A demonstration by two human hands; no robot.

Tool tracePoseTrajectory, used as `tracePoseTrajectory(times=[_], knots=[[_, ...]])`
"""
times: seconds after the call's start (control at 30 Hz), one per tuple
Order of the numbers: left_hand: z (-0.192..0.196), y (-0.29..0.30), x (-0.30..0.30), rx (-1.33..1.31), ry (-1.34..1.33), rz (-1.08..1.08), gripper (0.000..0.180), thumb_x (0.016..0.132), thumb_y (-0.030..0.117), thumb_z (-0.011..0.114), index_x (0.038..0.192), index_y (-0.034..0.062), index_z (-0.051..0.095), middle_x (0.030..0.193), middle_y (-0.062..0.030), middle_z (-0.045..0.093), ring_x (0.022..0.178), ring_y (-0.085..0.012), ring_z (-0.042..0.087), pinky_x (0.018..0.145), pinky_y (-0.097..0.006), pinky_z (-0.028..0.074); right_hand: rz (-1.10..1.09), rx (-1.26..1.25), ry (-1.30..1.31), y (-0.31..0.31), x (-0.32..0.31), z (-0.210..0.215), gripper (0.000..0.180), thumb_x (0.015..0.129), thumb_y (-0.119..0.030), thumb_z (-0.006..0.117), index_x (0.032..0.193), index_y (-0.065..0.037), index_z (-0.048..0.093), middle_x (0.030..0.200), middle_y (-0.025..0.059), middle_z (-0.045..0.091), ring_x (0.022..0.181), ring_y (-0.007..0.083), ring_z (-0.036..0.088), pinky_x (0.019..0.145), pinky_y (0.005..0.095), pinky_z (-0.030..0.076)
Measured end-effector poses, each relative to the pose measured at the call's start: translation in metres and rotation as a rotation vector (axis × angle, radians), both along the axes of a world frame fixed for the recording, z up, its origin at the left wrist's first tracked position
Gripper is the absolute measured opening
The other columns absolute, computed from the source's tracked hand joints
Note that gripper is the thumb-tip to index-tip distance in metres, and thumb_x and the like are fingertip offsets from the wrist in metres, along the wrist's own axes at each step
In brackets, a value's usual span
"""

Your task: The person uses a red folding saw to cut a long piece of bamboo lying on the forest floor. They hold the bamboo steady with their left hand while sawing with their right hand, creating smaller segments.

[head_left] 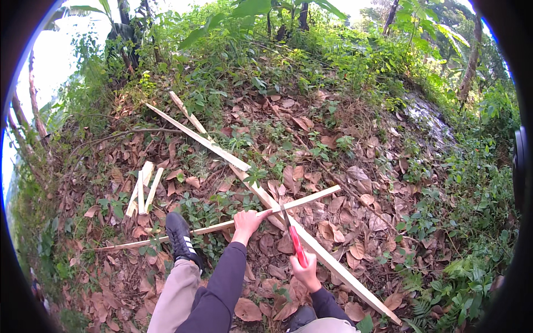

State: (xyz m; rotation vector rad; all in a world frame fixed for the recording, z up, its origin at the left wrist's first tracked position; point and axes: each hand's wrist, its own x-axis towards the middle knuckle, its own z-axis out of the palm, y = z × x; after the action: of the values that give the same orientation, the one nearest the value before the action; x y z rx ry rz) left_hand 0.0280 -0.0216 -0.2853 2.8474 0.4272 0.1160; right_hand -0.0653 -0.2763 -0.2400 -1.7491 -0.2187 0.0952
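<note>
My left hand (248, 224) is closed on a long thin wooden strip (313, 197), pressing it down where it crosses over a longer pale plank (341, 271) on the ground. In my right hand (306, 272) is the red handle of a hand saw (298, 248). Its blade lies across the strip, just right of my left hand, above the plank. The blade's teeth are too small to make out. My left shoe (180, 240) is beside the strip, which runs on past it to the left.
Several short cut wood pieces (141, 192) lie on the left. Farther up are another long strip (197, 137) and a shorter one (187, 112). Dry brown leaves (294, 177) and low green plants cover the sloping ground. Shrubs and tree trunks (471, 61) stand behind.
</note>
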Motion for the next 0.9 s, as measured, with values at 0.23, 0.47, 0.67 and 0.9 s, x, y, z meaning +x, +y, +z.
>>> tracePoseTrajectory(times=[0.23,0.47,0.67,0.9], knots=[[0.005,0.02,-0.009,-0.02,0.074,0.032,0.089,0.082,0.087,0.038,0.074,0.0071,0.077,0.068,-0.0189,0.069,0.071,-0.0357,0.071,0.064,-0.044,0.053,0.113,0.005,-0.082,-0.003,-0.049,-0.006,0.028,0.081,-0.007,0.066,0.059,-0.005,0.049,0.049,-0.0034,0.043,0.044,0.005,0.039,0.043,0.0284,0.03],[0.003,0.029,0.003,-0.014,0.07,0.087,0.092,0.084,0.086,0.035,0.076,0.0052,0.077,0.072,-0.0202,0.07,0.075,-0.0383,0.071,0.068,-0.048,0.054,0.143,0.007,-0.045,0.023,-0.046,0.049,0.034,0.079,-0.009,0.068,0.056,-0.005,0.045,0.046,0.0009,0.041,0.041,0.0076,0.039,0.042,0.0306,0.03],[0.011,0.019,-0.002,-0.027,0.097,0.073,0.09,0.081,0.088,0.038,0.072,0.0065,0.076,0.069,-0.0187,0.07,0.07,-0.0369,0.07,0.064,-0.046,0.053,0.075,-0.081,-0.002,-0.012,-0.054,0.031,0.027,0.076,-0.01,0.067,0.056,-0.004,0.05,0.044,0.0039,0.043,0.037,0.0118,0.046,0.042,0.0305,0.037],[0.011,0.015,-0.004,-0.008,0.07,0.052,0.087,0.083,0.085,0.039,0.072,0.008,0.077,0.07,-0.0178,0.07,0.071,-0.0374,0.07,0.067,-0.046,0.054,0.066,0.057,0.037,0.015,0.016,0.02,0.031,0.083,-0.009,0.066,0.06,-0.005,0.045,0.052,-0.0054,0.044,0.047,0.004,0.037,0.043,0.0286,0.028]])
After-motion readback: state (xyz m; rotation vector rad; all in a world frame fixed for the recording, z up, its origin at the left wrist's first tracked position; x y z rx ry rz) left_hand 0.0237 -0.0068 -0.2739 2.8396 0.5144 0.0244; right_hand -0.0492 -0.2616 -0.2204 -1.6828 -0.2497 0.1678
